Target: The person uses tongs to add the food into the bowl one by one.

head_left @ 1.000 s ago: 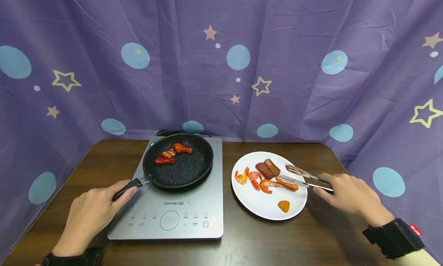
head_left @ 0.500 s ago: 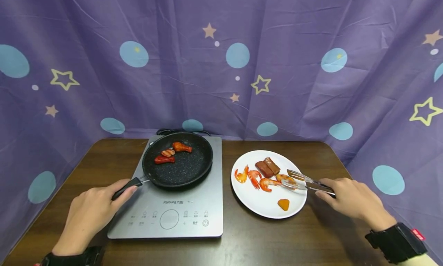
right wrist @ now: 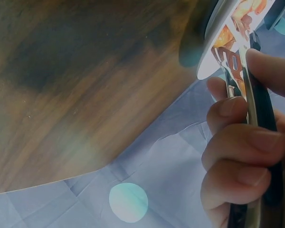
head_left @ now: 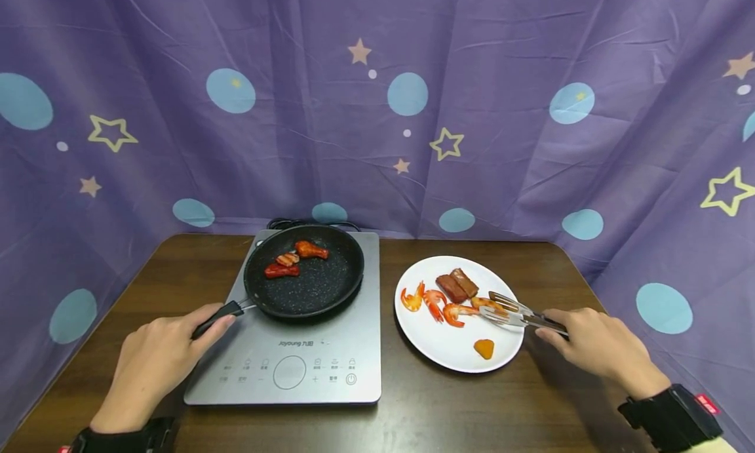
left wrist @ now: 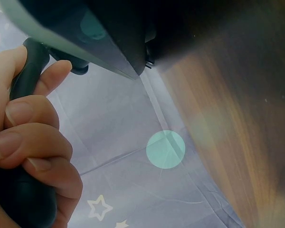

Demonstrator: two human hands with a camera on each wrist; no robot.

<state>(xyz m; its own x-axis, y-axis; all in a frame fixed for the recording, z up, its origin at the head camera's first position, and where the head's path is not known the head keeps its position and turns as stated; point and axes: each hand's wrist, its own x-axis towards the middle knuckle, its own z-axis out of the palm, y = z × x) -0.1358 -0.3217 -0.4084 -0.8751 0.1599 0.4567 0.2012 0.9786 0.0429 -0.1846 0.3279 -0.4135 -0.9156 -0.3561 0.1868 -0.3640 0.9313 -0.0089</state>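
Note:
In the head view my left hand grips the black handle of a frying pan. The left wrist view shows its fingers curled round that handle. Inside the pan are two drumstick-shaped pieces, one of them a drumstick, and a small grilled piece. My right hand holds metal tongs with dark grips. Their tips reach over the right side of a white plate, about an orange-brown food piece. Whether they pinch it I cannot tell.
Beneath the pan is a silver induction cooker, with a black cable behind. The plate also bears several shrimp, brown meat pieces and an orange nugget. A purple curtain hangs behind the wooden table.
The tongs' arms have drawn closer together over the plate, and their tips have moved down a little around the orange-brown piece. The left hand and pan have stayed put.

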